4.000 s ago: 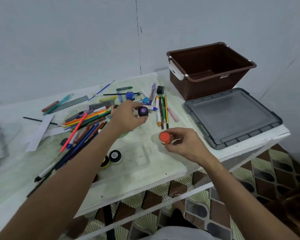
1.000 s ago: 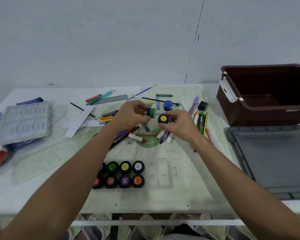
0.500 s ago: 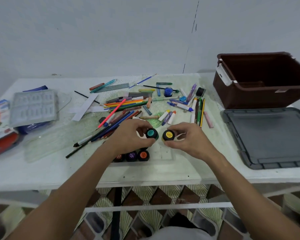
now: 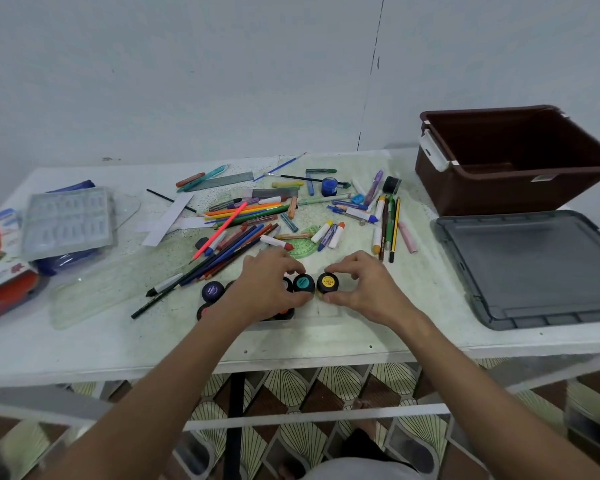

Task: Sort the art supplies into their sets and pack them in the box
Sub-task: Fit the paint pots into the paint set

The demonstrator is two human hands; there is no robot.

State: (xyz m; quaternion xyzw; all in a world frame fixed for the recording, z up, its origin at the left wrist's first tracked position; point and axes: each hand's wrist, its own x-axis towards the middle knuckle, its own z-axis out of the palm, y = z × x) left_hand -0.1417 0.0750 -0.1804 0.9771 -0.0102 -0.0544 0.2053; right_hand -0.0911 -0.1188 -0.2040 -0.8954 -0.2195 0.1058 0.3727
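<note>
Left hand is pinching the teal-lid paint pot, thumb and fingers curled round it, grip clamped. Right hand is pinching the yellow-lid paint pot the same way, grip clamped on it. Both pots are sitting side by side, nearly touching, low over the clear plastic tray at the near middle of the desk. More black-capped pots are lying in the tray under the left hand; a purple-lid pot is showing at its left end, others mostly hidden. Heap of coloured pencils, crayons and pens is lying just behind the hands. A blue paint pot is standing further back among them. Brown box is sitting open at the far right of the desk, its grey lid lying flat in front of it. Packaging is piled at the left edge.
</note>
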